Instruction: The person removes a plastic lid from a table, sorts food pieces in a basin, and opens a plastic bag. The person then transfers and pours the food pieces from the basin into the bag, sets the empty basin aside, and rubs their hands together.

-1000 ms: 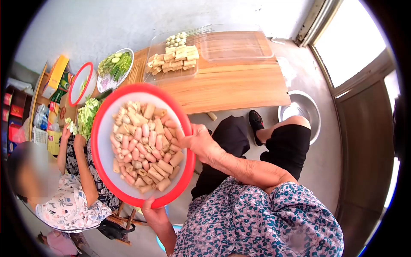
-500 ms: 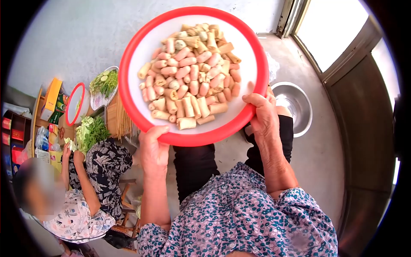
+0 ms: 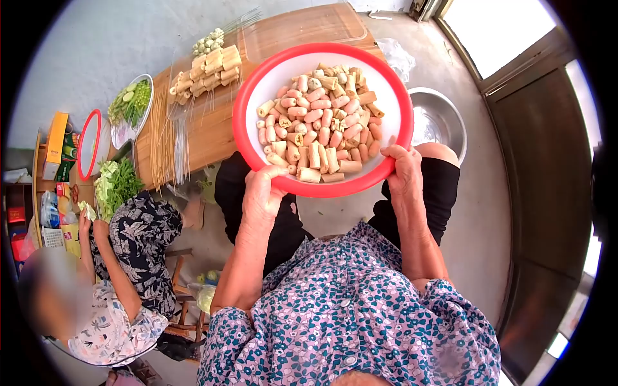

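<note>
A round white basin with a red rim is held up in front of me by both hands. Inside it lies a heap of short pink sausage pieces mixed with tan rolled pieces. My left hand grips the near left of the rim, thumb on top and fingers mostly hidden beneath. At the near right, my right hand holds the rim in the same way. The basin hangs above my knees, overlapping the near edge of the wooden table.
Skewered tan rolls, bare wooden skewers and a clear tray lie on the table. A metal basin sits on the floor at right. At left, a seated person handles leaves beside leafy greens; a vegetable plate stands behind.
The basin has come down and away from my head, shifting right in view, with both hands still on its rim. The tabletop and skewered rolls now show behind it.
</note>
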A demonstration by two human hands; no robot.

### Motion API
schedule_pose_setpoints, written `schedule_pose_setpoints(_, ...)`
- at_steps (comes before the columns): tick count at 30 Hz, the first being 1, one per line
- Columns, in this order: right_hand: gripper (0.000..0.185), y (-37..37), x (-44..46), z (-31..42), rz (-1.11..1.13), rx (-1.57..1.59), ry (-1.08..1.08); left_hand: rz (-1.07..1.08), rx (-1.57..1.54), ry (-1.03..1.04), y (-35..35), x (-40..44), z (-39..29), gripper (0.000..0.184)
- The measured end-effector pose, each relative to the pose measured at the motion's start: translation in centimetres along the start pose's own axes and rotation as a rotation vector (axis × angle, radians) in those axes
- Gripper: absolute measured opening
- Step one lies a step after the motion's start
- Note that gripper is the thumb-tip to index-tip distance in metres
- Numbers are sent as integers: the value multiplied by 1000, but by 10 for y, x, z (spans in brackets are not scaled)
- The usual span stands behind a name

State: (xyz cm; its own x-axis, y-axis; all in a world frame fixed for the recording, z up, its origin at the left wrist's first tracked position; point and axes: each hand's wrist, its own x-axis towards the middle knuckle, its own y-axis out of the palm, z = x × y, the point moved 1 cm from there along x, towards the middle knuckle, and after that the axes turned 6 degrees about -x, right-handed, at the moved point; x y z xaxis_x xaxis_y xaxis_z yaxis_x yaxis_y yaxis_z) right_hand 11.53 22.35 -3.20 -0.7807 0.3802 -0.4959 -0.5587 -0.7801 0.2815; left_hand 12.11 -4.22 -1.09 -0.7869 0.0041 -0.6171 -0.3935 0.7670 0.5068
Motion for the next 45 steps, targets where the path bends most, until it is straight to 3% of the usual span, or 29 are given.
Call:
schedule_pose_setpoints(15, 33, 17, 15, -15, 131, 95, 27, -16, -92, 92, -17, 42, 20, 33)
schedule_pose_setpoints(26, 30, 12, 22, -36, 162, 28, -34, 14, -152, 41, -29, 55, 32, 38)
schedule_pose_setpoints(27, 32, 12, 23, -33, 156, -17, -48, -82, -83, 49, -20, 43, 31, 36)
schedule_pose_setpoints(29, 40, -4, 27, -39, 159, -107, -128, -125, 50, 145, -12, 19, 40, 33)
schedule_pose_setpoints(31, 48, -11, 23, -43, -222, -559, -496, -123, 25, 180, -16, 12, 47, 32)
schedule_pose_setpoints(32, 51, -11, 19, -44, -399, -754, -832, -103, 18, 157, -17, 7, 50, 32)
schedule_pose_setpoints(37, 43, 22, -53, -20, -60, -586, -1070, -156, 16, 69, -17, -8, 79, 35)
schedule_pose_setpoints(39, 36, 34, -52, -30, 229, -800, -1029, -59, -10, 73, -21, -9, 85, 37)
schedule_pose_setpoints(40, 32, 41, -51, -20, 438, -1023, -841, 39, -32, 76, -21, -8, 87, 40)
schedule_pose_setpoints(41, 32, 39, -36, -35, 393, -1049, -989, 46, -38, 90, -22, -10, 91, 40)
schedule_pose_setpoints(43, 35, 50, -54, -20, 274, -837, -948, 123, 50, 26, -26, -10, 97, 45)
schedule_pose_setpoints(45, 36, 60, -61, -15, 211, -684, -1101, 58, 69, -26, -37, -5, 118, 48)
